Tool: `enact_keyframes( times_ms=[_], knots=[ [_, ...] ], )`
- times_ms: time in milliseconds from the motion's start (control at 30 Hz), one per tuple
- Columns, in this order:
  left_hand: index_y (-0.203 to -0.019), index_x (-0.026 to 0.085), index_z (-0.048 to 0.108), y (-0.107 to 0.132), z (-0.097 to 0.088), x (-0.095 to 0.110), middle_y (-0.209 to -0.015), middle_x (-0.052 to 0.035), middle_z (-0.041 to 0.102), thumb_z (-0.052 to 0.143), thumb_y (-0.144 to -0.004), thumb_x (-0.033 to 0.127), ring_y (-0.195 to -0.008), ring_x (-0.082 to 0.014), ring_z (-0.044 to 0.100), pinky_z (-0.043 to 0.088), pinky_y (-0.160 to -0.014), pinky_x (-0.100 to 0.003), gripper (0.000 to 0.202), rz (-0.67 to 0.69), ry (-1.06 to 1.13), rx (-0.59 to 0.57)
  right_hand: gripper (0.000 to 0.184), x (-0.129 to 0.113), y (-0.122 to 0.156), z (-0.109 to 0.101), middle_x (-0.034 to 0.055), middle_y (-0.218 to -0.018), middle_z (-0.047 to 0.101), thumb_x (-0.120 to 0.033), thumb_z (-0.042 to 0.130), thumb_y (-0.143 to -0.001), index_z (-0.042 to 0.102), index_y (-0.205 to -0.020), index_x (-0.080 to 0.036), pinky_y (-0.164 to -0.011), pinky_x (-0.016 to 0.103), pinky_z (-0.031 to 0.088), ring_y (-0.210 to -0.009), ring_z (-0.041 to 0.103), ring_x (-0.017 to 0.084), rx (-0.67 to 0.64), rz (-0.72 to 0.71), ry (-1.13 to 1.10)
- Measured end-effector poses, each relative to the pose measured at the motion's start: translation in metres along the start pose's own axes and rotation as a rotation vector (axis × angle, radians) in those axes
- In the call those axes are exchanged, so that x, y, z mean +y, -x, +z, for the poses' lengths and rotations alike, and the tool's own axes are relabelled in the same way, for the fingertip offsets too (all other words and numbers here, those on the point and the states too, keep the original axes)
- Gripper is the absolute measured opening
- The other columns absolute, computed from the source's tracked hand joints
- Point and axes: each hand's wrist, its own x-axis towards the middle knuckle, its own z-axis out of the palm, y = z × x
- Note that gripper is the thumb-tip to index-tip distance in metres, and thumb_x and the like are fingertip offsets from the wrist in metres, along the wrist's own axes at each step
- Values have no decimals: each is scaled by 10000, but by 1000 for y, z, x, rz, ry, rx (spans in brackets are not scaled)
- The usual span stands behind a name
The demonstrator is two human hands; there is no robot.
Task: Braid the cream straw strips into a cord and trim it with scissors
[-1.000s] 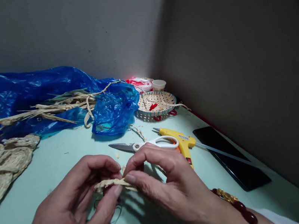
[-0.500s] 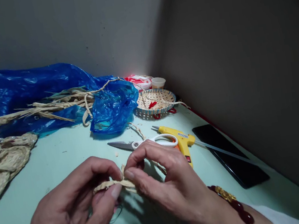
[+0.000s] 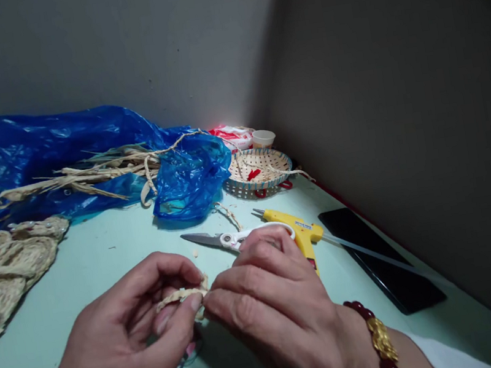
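Between my two hands is a small pale braid of dried plant fibre (image 3: 179,295), low over the pale green table. My left hand (image 3: 124,334) pinches it between thumb and forefinger. At its right end, my right hand (image 3: 274,304) has its fingertips closed against the fibre, with the palm turned down so the thumb is mostly hidden. White-handled scissors (image 3: 210,239) lie just beyond, their handles partly behind my right hand. Below my left fingers a thin dark thread (image 3: 191,355) and a small pink bit show on the table.
A yellow glue gun (image 3: 296,225) with a glue stick lies right of the scissors, beside a black phone (image 3: 378,256). Behind are a blue plastic bag (image 3: 78,126) with dried strips (image 3: 85,175), a shallow basket (image 3: 263,162) and a cup (image 3: 264,138). A woven piece (image 3: 16,264) lies left.
My right hand has rolled over, turning its back upward, and its fingers have come lower around the braid's right end. The left hand keeps its pinch. The view has shifted slightly.
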Motion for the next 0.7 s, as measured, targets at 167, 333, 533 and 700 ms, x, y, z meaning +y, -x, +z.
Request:
enact_keyframes(
  times_ms=[167,333,533,700],
  knots=[
    [-755,238,645,-4,-7,0,-585,40,624,721,-702,420,-539,-128,594,511,-521,-188,205,-26,121,-113,210,0,1,-3,43,-921,736,-95,472,-898,664,-980,-122,-802,395,414,-771,581,160,-15,-43,16],
    [-698,240,651,0,-2,12,-631,51,651,735,-654,363,-556,-103,598,476,-516,-165,156,-88,170,-7,150,1,0,0,48,-949,723,-127,542,-872,645,-971,-171,-800,389,453,-822,596,176,64,109,-156],
    [-689,220,642,0,0,15,-599,41,642,732,-636,360,-540,-127,616,502,-536,-206,175,-90,161,-25,97,-1,-3,4,25,-927,682,-100,613,-831,597,-872,-187,-822,303,468,-854,616,133,64,353,-424],
    [-732,236,643,-3,-4,7,-672,31,650,761,-641,402,-586,-130,620,509,-513,-175,223,-32,104,-17,90,-3,-3,3,-24,-820,647,-206,661,-835,618,-909,-177,-729,221,450,-767,600,97,-44,589,-458]
  ],
)
